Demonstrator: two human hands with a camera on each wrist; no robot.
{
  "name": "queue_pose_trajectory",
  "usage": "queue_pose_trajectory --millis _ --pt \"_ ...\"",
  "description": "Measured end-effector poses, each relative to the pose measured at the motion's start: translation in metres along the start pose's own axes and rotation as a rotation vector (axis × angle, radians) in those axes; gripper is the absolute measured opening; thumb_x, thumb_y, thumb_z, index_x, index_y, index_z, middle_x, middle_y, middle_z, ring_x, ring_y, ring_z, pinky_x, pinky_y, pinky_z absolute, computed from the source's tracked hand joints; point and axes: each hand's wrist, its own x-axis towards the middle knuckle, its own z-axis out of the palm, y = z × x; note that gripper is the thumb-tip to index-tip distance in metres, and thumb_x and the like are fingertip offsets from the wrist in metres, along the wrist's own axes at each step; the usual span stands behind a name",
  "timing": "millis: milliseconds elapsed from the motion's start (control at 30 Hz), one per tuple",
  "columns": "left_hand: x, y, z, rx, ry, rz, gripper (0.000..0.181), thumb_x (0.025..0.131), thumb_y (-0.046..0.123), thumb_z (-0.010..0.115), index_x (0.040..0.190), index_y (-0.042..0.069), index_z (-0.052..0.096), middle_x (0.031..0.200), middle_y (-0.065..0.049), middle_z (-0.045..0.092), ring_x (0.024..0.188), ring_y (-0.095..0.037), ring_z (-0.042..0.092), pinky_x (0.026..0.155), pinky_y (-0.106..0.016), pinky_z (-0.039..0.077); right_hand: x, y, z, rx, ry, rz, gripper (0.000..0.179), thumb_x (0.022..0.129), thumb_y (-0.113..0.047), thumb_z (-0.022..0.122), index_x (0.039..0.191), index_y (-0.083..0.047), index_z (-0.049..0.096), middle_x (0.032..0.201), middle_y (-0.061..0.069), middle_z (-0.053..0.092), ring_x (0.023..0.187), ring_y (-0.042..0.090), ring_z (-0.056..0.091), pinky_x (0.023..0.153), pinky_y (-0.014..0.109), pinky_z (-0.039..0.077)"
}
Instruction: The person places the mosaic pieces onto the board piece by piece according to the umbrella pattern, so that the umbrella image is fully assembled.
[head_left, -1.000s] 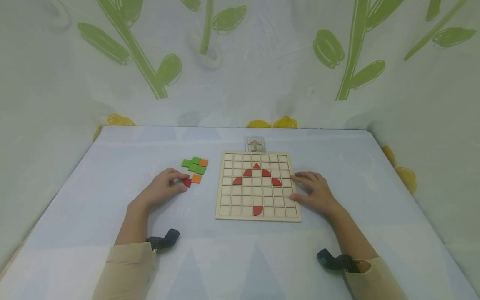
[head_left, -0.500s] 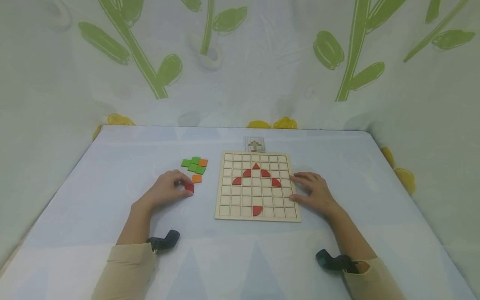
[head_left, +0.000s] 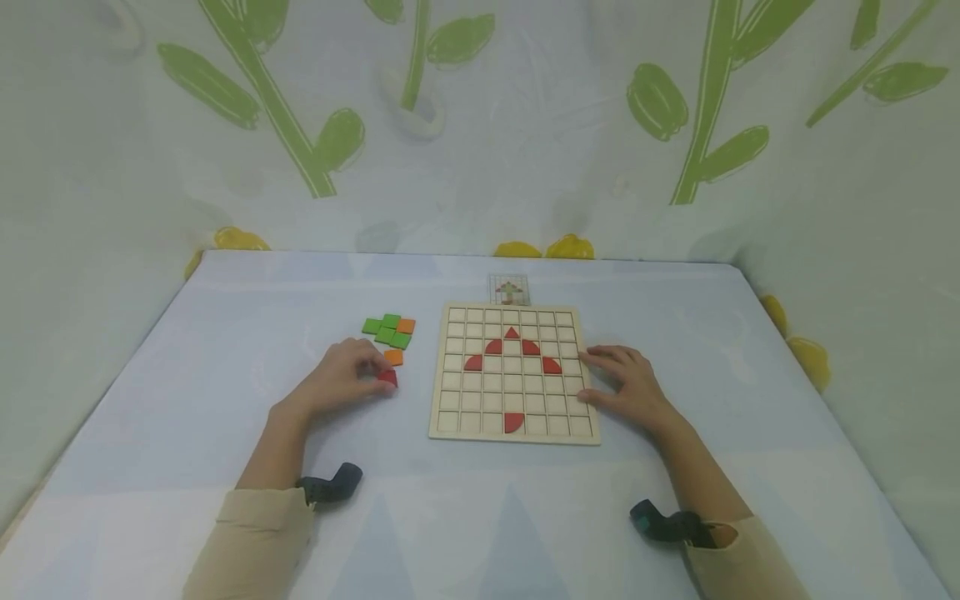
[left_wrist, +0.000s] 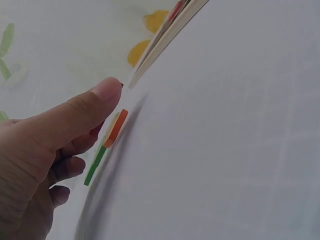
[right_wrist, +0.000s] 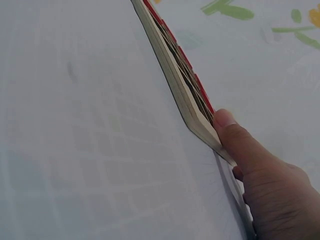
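Note:
My left hand point(head_left: 337, 379) pinches a small red tile point(head_left: 387, 378) between thumb and fingers, left of the board. In the left wrist view, the thumb point(left_wrist: 107, 90) hides most of that tile. A wooden grid board point(head_left: 480, 439) holds several red pieces: a triangle point(head_left: 512, 333) at the top, quarter circles point(head_left: 492, 347) below it, and another quarter circle point(head_left: 513, 422) in the bottom row. At the board's right edge, my right hand point(head_left: 630, 387) rests with fingers spread. The right wrist view has its thumb point(right_wrist: 225, 118) on the board's rim.
Beside the left hand lies an orange square tile point(head_left: 393, 357). Beyond it, several green tiles point(head_left: 385, 335) and a second orange tile point(head_left: 406, 326) are clustered together. A small picture card point(head_left: 509, 289) touches the board's far edge. The patterned wall stands behind the table.
My left hand has drawn the red tile toward me and to the right, past the near orange tile, turning it in the fingers. The right hand stays at the board's edge.

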Motion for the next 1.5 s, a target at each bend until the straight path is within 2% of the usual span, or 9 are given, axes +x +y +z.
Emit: queue_pose_trajectory --millis 367,567,900,1100,1233,1500 --pt "0.005 0.012 0.005 -0.004 -0.011 0.163 0.021 0.071 0.023 0.083 0.088 0.018 0.071 0.081 0.009 0.060 0.087 -0.015 0.048 0.082 -0.037 0.035 0.001 0.001 0.000 0.002 0.000 -0.013 0.059 0.073 -0.030 0.078 0.125 -0.009 0.060 0.129 0.016 0.054 0.123 0.038 0.039 0.099 0.060 0.024" --pt "0.008 0.020 0.013 -0.022 -0.071 0.230 0.020 0.071 0.021 0.083 0.086 0.018 0.071 0.079 0.012 0.061 0.082 -0.011 0.052 0.077 -0.031 0.043 0.000 -0.002 0.000 0.018 -0.019 0.012 0.059 0.073 -0.030 0.078 0.125 -0.010 0.060 0.130 0.015 0.053 0.124 0.038 0.038 0.100 0.060 0.023" --pt "0.012 0.029 0.025 0.044 -0.085 0.382 0.024 0.069 0.025 0.084 0.089 0.021 0.071 0.081 0.015 0.060 0.079 -0.005 0.051 0.076 -0.027 0.042 0.000 -0.002 0.000 0.013 -0.012 0.020 0.059 0.072 -0.030 0.079 0.125 -0.010 0.061 0.129 0.015 0.054 0.124 0.037 0.039 0.100 0.059 0.023" --pt "0.012 0.042 0.030 0.015 -0.094 0.420 0.025 0.069 0.030 0.083 0.089 0.023 0.070 0.079 0.017 0.059 0.081 -0.004 0.050 0.079 -0.028 0.040 0.001 -0.003 -0.003 0.004 -0.014 0.022 0.059 0.072 -0.031 0.079 0.125 -0.010 0.061 0.129 0.015 0.054 0.124 0.037 0.039 0.100 0.060 0.022" --pt "0.011 0.052 0.034 0.008 -0.128 0.423 0.025 0.070 0.034 0.082 0.090 0.024 0.070 0.080 0.018 0.058 0.083 -0.004 0.049 0.078 -0.027 0.041 0.002 -0.002 -0.004 0.004 -0.014 0.020 0.058 0.073 -0.031 0.079 0.125 -0.011 0.061 0.129 0.014 0.054 0.124 0.037 0.039 0.100 0.059 0.022" --pt "0.011 0.063 0.048 0.047 -0.169 0.437 0.023 0.074 0.038 0.079 0.091 0.027 0.069 0.082 0.021 0.056 0.083 -0.004 0.047 0.077 -0.025 0.040 0.001 -0.002 -0.003 0.019 -0.005 0.023 0.057 0.072 -0.030 0.079 0.123 -0.011 0.062 0.128 0.015 0.055 0.123 0.038 0.040 0.099 0.060 0.024"
